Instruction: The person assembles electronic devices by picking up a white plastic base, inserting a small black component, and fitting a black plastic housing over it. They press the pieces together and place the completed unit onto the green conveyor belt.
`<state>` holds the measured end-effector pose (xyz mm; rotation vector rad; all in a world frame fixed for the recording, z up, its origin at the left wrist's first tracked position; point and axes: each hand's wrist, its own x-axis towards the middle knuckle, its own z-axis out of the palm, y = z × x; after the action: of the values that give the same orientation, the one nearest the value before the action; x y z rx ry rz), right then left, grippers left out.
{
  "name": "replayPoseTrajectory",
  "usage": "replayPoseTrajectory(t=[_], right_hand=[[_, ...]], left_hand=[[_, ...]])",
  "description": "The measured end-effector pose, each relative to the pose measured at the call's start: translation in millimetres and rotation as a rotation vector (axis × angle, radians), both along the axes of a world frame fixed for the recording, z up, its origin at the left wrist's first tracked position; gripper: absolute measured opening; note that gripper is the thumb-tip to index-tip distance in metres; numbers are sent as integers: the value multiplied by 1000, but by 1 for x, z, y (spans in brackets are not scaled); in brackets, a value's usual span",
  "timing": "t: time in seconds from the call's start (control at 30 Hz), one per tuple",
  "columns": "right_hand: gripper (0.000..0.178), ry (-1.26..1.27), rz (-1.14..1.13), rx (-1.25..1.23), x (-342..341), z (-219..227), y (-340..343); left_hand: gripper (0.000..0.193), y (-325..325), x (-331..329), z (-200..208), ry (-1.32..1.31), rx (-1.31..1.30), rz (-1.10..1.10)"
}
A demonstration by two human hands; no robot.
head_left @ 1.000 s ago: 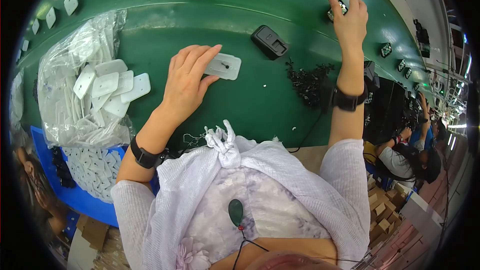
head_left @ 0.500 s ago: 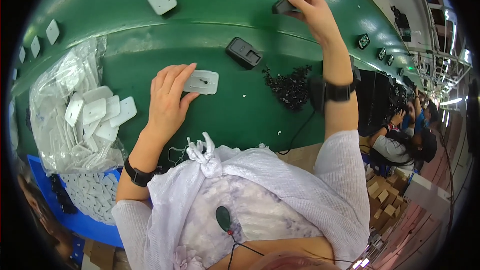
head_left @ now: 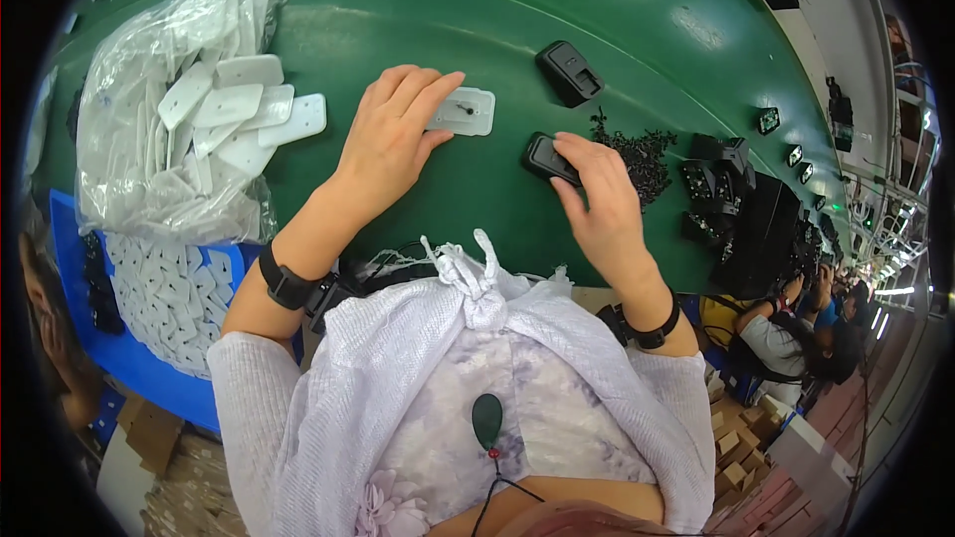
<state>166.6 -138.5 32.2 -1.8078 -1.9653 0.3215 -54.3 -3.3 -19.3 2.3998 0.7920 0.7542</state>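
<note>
My left hand [head_left: 396, 139] is closed on the left end of a white plastic plate [head_left: 476, 111], which lies flat on the green bench with a small dark piece at its middle. My right hand [head_left: 605, 194] grips a black plastic housing [head_left: 543, 155] between thumb and fingers, low over the bench and just right of the plate. A second black housing [head_left: 571, 74], with a recess in its top, rests farther back. Beside my right fingers lies a heap of small black parts [head_left: 639, 161].
A clear plastic bag [head_left: 124, 154] of white plates [head_left: 229, 106] spreads at left, above a blue bin [head_left: 189, 400] of small white pieces [head_left: 169, 303]. Black parts [head_left: 711, 189] and a black box [head_left: 761, 234] stand at right. A raised strip crosses behind; co-workers sit far right.
My right hand has come from the far right back toward me, bringing a black housing near the plate. My left hand stays on the white plate. The view has shifted.
</note>
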Motion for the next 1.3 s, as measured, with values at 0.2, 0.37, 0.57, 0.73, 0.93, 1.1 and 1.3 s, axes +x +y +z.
replayPoseTrajectory(t=[0.2,0.37,0.57,0.73,0.93,1.1,1.3], right_hand=[[38,108,89,87,-19,8,28],[34,147,226,173,-38,-9,67],[31,102,305,133,-42,-17,78],[32,-2,291,197,-47,-24,77],[30,-119,302,288,-50,-30,74],[29,-63,260,359,-49,-47,71],[26,66,201,310,-47,-35,79]], left_hand=[[51,-5,-11,-6,-205,-136,56],[45,-13,-22,-8,-285,-330,130],[52,-11,-22,-12,-288,-230,74],[50,-9,-24,-10,-101,-37,45],[48,-18,-24,0,158,148,80],[51,-21,-23,10,284,189,58],[55,-23,-8,0,198,217,93]])
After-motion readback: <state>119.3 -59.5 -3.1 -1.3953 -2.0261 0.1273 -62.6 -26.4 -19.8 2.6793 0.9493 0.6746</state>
